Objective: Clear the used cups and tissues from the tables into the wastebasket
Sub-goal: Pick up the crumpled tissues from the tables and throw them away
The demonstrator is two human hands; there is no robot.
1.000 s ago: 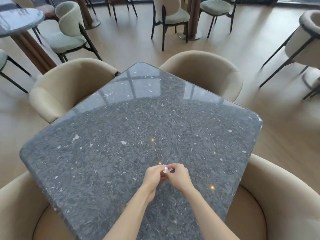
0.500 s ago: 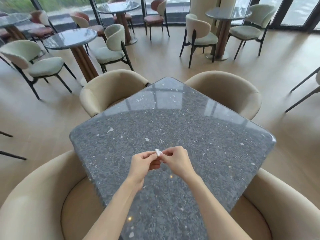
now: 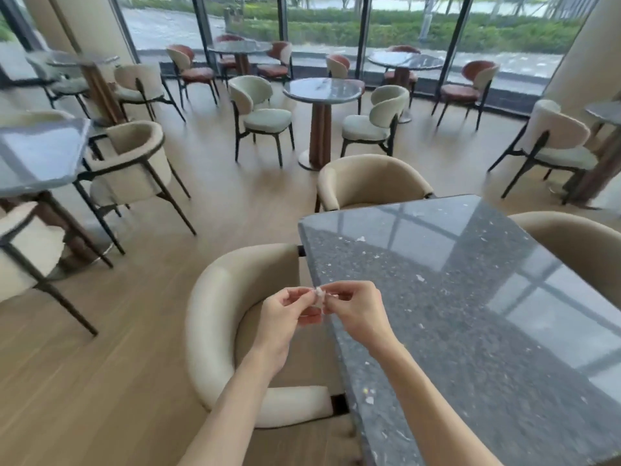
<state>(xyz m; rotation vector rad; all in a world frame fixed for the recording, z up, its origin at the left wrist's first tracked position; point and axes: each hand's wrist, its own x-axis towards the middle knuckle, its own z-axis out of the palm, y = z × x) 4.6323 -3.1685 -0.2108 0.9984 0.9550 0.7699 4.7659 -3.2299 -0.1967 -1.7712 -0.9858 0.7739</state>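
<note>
Both hands meet at the near worktop (image 3: 470, 314) edge: left hand (image 3: 285, 317) and right hand (image 3: 356, 312) pinch one small crumpled tissue (image 3: 318, 295) between their fingertips. Disposal remains outstanding; no wastebasket or cups are visible, and the worktop beyond the right hand appears cleared.

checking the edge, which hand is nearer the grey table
Right. The right hand hangs over the table at its near edge; the left hand is off it, above the beige chair. Both pinch the tissue.
</note>
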